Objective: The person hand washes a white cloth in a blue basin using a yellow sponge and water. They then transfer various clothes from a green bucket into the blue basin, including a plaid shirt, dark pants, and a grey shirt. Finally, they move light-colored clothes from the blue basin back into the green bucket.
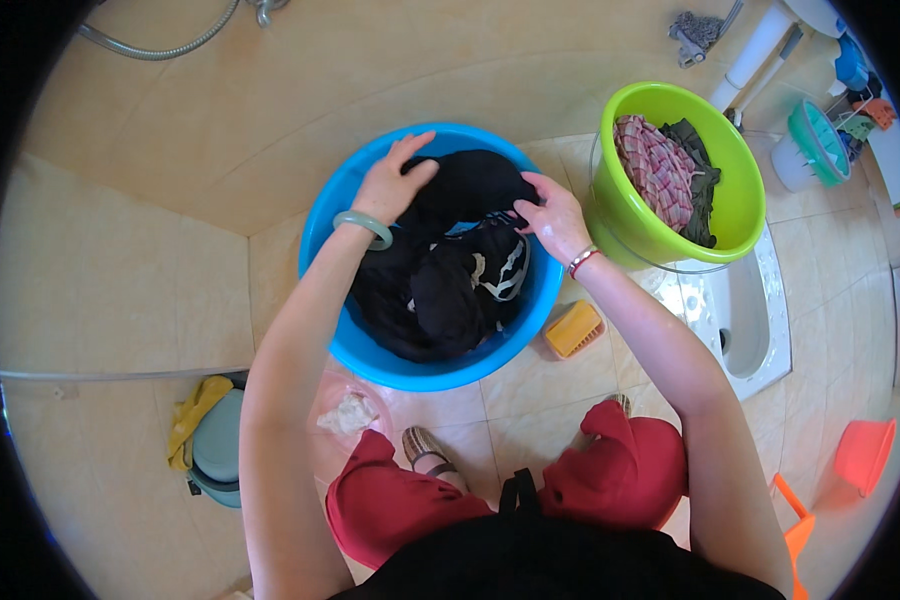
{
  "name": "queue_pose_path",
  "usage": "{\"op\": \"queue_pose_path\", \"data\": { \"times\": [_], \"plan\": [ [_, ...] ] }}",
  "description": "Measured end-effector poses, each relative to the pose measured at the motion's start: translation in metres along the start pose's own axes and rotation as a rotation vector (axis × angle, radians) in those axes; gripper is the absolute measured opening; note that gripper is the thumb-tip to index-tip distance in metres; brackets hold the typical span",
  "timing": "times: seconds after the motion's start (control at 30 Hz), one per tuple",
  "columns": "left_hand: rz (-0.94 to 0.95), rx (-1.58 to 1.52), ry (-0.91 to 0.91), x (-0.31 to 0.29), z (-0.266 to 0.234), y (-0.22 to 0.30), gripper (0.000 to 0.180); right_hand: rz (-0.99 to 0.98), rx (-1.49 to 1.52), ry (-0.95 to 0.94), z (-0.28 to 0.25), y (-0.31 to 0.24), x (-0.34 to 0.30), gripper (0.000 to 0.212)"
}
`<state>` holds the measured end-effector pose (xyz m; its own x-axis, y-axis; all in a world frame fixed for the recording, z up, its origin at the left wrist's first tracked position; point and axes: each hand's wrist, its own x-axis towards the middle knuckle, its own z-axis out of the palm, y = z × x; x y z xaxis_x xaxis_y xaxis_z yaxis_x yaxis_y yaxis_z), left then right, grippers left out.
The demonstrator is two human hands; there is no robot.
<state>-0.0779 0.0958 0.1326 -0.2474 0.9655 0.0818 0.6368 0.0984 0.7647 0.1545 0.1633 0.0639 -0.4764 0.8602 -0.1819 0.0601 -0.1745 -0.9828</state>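
A round blue basin (pixel 435 375) holds a heap of black clothes (pixel 445 300), part of it with white stripes. My left hand (pixel 398 180), with a pale green bangle on its wrist, is over the basin's far left side. Its fingers are spread, and the thumb lies near the dark cloth without gripping it. At the right side of the basin, my right hand (pixel 553 218) pinches the edge of a black garment (pixel 475 185) between thumb and fingers. That garment is bunched up at the back of the heap. Whatever lies beneath the clothes is hidden.
Right of the basin stands a lime green bucket (pixel 750 205) holding a pink plaid cloth (pixel 655 170) and a dark green cloth. A yellow soap bar (pixel 574 328) rests in a dish on the floor. A white squat toilet (pixel 760 340) is beyond; a pink basin (pixel 320 440) sits near my feet.
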Motion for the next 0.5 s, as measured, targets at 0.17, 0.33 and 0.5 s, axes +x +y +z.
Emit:
{"op": "queue_pose_path", "data": {
  "times": [0.17, 0.33, 0.5],
  "plan": [
    [-0.119, 0.467, -0.650, -0.043, 0.036, 0.008, 0.083, -0.332, -0.695, -0.146, -0.008, 0.032, -0.032, 0.053],
    [-0.120, 0.631, -0.815, -0.101, 0.063, -0.049, 0.101, -0.283, -0.903, -0.535, 0.024, 0.080, -0.055, 0.069],
    [-0.287, 0.730, -0.833, -0.146, 0.087, -0.082, 0.107, -0.028, -1.130, -0.884, 0.054, 0.081, -0.073, 0.070]
  ]
}}
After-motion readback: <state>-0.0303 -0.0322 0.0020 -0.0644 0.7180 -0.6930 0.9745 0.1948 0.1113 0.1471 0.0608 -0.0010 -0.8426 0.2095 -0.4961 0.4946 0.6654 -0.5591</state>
